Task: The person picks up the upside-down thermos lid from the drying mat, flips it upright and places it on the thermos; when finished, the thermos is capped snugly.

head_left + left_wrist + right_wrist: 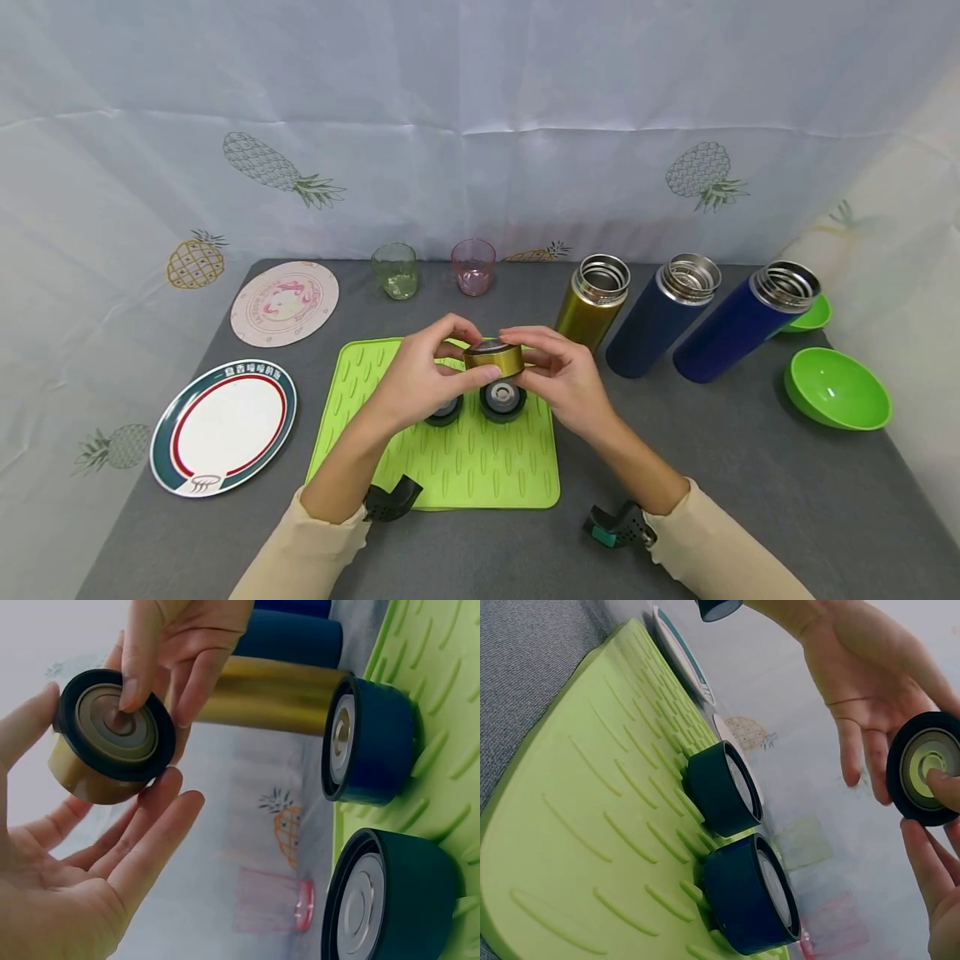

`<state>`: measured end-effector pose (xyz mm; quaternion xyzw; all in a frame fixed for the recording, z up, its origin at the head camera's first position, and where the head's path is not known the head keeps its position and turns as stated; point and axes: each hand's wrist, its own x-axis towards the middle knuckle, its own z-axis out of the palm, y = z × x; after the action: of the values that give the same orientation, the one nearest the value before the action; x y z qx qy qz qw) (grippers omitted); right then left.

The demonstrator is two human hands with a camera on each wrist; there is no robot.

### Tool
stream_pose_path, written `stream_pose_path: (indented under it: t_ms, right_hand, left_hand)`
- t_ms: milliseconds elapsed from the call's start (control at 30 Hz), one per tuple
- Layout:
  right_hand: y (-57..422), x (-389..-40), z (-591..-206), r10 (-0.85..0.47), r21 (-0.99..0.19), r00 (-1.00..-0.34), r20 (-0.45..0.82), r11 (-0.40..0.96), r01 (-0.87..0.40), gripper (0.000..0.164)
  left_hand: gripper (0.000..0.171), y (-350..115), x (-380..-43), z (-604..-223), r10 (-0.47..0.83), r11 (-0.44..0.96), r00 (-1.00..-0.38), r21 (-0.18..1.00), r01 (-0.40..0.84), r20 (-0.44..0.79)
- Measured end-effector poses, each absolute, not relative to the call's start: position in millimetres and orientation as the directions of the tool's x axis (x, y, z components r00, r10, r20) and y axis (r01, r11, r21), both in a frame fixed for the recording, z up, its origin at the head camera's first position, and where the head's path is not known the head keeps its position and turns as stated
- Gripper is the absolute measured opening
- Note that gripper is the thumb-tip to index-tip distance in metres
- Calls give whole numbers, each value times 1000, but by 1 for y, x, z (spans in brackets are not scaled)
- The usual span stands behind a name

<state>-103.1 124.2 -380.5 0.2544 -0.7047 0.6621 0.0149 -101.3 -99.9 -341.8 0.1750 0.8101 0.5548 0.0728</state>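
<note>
Both hands hold a gold bottle lid (493, 360) over the light green ridged mat (487, 479). My left hand (420, 379) grips the lid's side between thumb and fingers. The right hand (564, 377) pinches it from the other side, its thumb on the ringed inner face in the left wrist view. Below them on the mat stand a blue lid (386, 742) and a dark green lid (420, 881), side by side with their ringed inner faces up. Right of the mat, a gold bottle (588, 312) stands with its steel mouth uncovered.
Two more uncapped bottles, dark blue (651, 325) and bright blue (723, 333), stand farther right, beside green bowls (838, 390). At the back are a green glass (396, 271) and a pink glass (473, 267). A rimmed plate (225, 429) and a round pink mat (285, 304) lie left.
</note>
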Motion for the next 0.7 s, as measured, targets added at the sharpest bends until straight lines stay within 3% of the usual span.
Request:
stream_pose_path:
  t_ms: [200,567,700]
  right_hand:
    - [124,-102,-381,-331,-912,-863,382,14,-409,36]
    - [128,-103,-376,-348,-912,-854,388,-10,-410,51]
    - [130,-103,-375,-358,-919,-853,381,-43,-392,49]
  left_hand:
    - [37,-99,-101,-342,359,331,-932,926,183,56]
    - [40,-105,-103,-338,351,302,-923,914,272,158]
    - [45,-106,-103,-338,374,250,-914,931,265,159]
